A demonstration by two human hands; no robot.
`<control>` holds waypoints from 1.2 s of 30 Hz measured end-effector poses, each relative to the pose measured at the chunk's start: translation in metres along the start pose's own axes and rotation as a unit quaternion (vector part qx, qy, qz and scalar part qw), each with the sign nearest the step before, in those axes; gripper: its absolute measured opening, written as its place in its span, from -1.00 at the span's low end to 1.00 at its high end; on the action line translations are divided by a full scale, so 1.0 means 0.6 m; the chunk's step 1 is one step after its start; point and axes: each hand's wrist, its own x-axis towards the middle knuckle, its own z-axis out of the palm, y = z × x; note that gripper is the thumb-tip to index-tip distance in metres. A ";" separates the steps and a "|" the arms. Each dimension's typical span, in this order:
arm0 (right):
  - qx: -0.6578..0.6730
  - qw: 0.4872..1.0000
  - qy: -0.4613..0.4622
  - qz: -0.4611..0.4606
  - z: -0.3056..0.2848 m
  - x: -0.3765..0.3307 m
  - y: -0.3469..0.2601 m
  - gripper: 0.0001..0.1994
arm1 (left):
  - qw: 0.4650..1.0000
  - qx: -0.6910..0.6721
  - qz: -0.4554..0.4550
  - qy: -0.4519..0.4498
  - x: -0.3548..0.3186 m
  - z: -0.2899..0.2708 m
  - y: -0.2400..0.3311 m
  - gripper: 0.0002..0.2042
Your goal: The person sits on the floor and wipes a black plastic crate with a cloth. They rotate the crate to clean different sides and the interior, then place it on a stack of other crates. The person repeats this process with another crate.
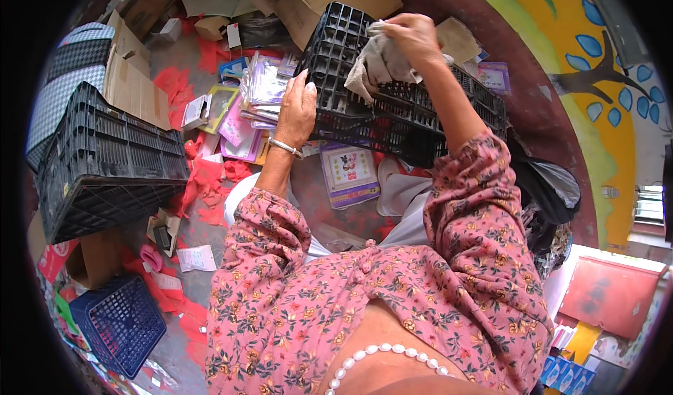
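Note:
A black plastic crate (pixel 335 55) with a grid of openings stands tilted in front of me, dusty on its near faces. Against its left edge is my left hand (pixel 298 111), fingers closed along the rim, with a bangle on the wrist. My right hand (pixel 415 39) pinches a crumpled greyish-beige rag (pixel 382 62) over the crate's upper side, and the cloth hangs down onto the slats. Just left of the crate lies a pile of packaged booklets (pixel 266 83). Below it, a purple-edged picture book (pixel 349 174) rests on the floor between my legs.
Another black crate (pixel 116 160) stands at the left, above a blue plastic basket (pixel 120 325). Torn red paper (pixel 217 185) litters the floor. Cardboard boxes (pixel 340 2) sit at the back. A black bag (pixel 547 185) lies at the right beside the painted wall (pixel 596 65).

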 end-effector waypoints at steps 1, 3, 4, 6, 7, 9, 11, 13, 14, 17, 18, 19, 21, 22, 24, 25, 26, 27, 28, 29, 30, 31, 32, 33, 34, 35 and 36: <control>0.151 0.988 -0.009 0.032 -0.018 -0.005 0.027 -0.87 | 1.000 -0.005 -0.004 0.000 0.000 -0.001 0.000 -0.60; 0.415 0.900 -0.056 0.120 -0.055 -0.020 0.035 -0.91 | 1.000 -0.015 -0.011 -0.003 0.000 -0.001 -0.003 -0.60; 0.446 0.885 -0.060 0.120 -0.063 -0.022 0.041 -0.89 | 1.000 -0.017 -0.011 -0.002 0.000 0.000 -0.006 -0.61; 0.481 0.870 -0.069 0.084 -0.059 -0.019 0.042 -0.89 | 1.000 -0.021 -0.006 -0.003 0.001 0.001 -0.003 -0.60; 0.497 0.862 -0.076 0.066 -0.052 -0.015 0.042 -0.89 | 1.000 -0.022 -0.003 -0.002 0.000 -0.002 -0.003 -0.60; 0.530 0.837 -0.117 0.067 -0.034 0.006 0.044 -0.89 | 1.000 -0.030 -0.002 0.008 -0.002 0.000 -0.011 -0.60; 0.539 0.831 -0.111 0.085 -0.017 0.021 0.037 -0.89 | 1.000 -0.014 0.008 0.008 -0.003 0.000 -0.008 -0.60; 0.438 0.894 -0.069 0.068 0.000 0.053 0.059 -0.90 | 0.999 -0.032 0.003 -0.010 0.001 0.003 0.003 -0.60; 0.388 0.918 -0.050 0.057 0.012 0.063 0.053 -0.89 | 0.999 -0.032 0.006 -0.006 0.000 0.000 0.006 -0.61; -0.006 0.997 0.064 -0.046 0.055 0.088 0.027 -0.84 | 1.000 -0.002 0.029 0.007 -0.001 -0.001 -0.011 -0.61; -0.051 0.994 0.062 -0.068 0.063 0.092 0.013 -0.78 | 1.000 -0.010 0.020 0.003 -0.004 0.000 -0.007 -0.61; -0.157 0.985 0.039 -0.058 0.080 0.094 0.004 -0.79 | 1.000 -0.017 0.012 -0.001 -0.004 -0.001 0.000 -0.60; -0.291 0.952 0.034 -0.084 0.094 0.099 -0.003 -0.78 | 1.000 -0.028 0.006 -0.007 0.001 0.001 0.007 -0.60; -0.321 0.943 0.030 -0.082 0.095 0.102 -0.005 -0.78 | 1.000 -0.029 0.006 -0.010 0.003 0.003 0.007 -0.60; -0.334 0.939 -0.041 -0.074 0.085 0.098 -0.041 -0.78 | 0.999 -0.033 -0.004 -0.012 0.000 -0.006 0.010 -0.61; -0.339 0.935 -0.076 -0.070 0.083 0.095 -0.054 -0.78 | 1.000 -0.025 -0.003 -0.006 -0.001 -0.008 0.008 -0.62; -0.317 0.937 -0.125 -0.083 0.072 0.117 -0.026 -0.77 | 1.000 -0.022 0.002 -0.005 -0.002 -0.002 0.008 -0.62; -0.226 0.940 -0.243 -0.079 0.047 0.130 -0.036 -0.79 | 1.000 -0.016 0.005 0.004 -0.003 -0.002 0.002 -0.62; -0.079 0.949 -0.295 -0.074 0.025 0.118 -0.034 -0.80 | 1.000 -0.017 0.008 0.012 -0.007 -0.001 -0.006 -0.63; 0.068 0.936 -0.339 -0.065 0.004 0.100 -0.033 -0.81 | 1.000 -0.014 0.005 0.008 -0.004 -0.002 -0.004 -0.63; 0.093 0.956 -0.276 -0.032 -0.003 0.096 -0.028 -0.81 | 1.000 -0.012 -0.001 0.006 -0.003 0.000 0.000 -0.62; 0.118 0.970 -0.211 0.001 -0.004 0.092 -0.020 -0.81 | 1.000 -0.010 -0.007 0.004 -0.002 0.000 0.002 -0.62; 0.141 0.979 -0.143 0.037 -0.006 0.086 -0.011 -0.80 | 1.000 -0.010 -0.006 0.000 -0.001 0.003 0.003 -0.62; 0.089 0.992 -0.093 0.002 -0.005 0.092 0.002 -0.81 | 1.000 -0.015 -0.003 -0.001 0.001 0.006 0.005 -0.62; 0.036 0.998 -0.044 -0.032 0.000 0.107 0.014 -0.80 | 1.000 -0.020 0.000 -0.002 0.002 0.009 0.007 -0.62; -0.015 0.998 0.004 -0.066 0.009 0.115 0.019 -0.80 | 1.000 -0.022 0.001 -0.004 0.002 0.010 0.007 -0.62; -0.104 0.989 0.046 -0.090 0.022 0.093 -0.037 -0.79 | 1.000 -0.017 0.009 -0.001 0.001 0.005 0.001 -0.62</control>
